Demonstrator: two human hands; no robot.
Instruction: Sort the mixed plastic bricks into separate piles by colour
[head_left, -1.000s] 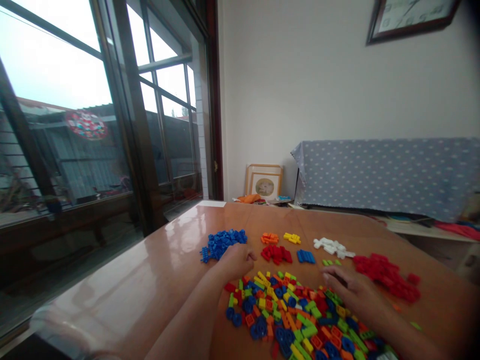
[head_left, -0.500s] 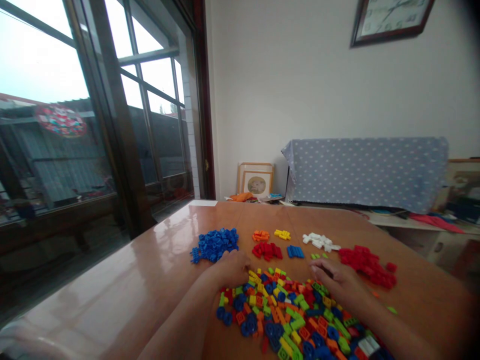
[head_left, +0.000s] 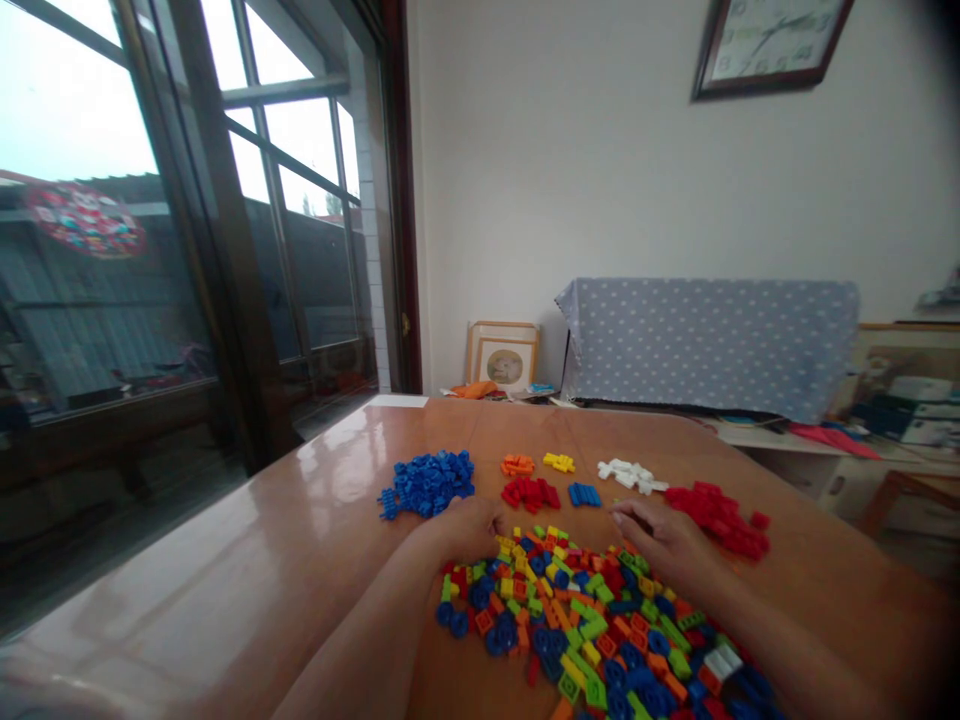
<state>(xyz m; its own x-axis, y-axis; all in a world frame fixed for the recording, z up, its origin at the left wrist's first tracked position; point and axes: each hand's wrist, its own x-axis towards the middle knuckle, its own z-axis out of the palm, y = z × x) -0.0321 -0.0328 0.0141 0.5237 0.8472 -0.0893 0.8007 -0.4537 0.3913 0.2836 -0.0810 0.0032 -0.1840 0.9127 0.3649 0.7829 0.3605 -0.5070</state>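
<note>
A mixed pile of coloured toy building bricks spreads over the near part of the table. At the pile's far left edge is my left hand, its fingers curled in and their tips mostly hidden; whatever they may hold does not show. My right hand is beyond the pile's far edge, thumb and fingers drawn together low over the table, between the small blue bricks and the red bricks. I cannot make out what is between its fingertips.
Sorted groups lie farther back: blue bricks, orange bricks, yellow bricks, dark red bricks and white bricks. The glossy wooden table stands beside a window. Behind it is a cloth-covered object.
My right hand has moved slightly away from me and now covers the spot where small green bricks showed. My left hand stays near the pile's edge. The whole view has shifted a little.
</note>
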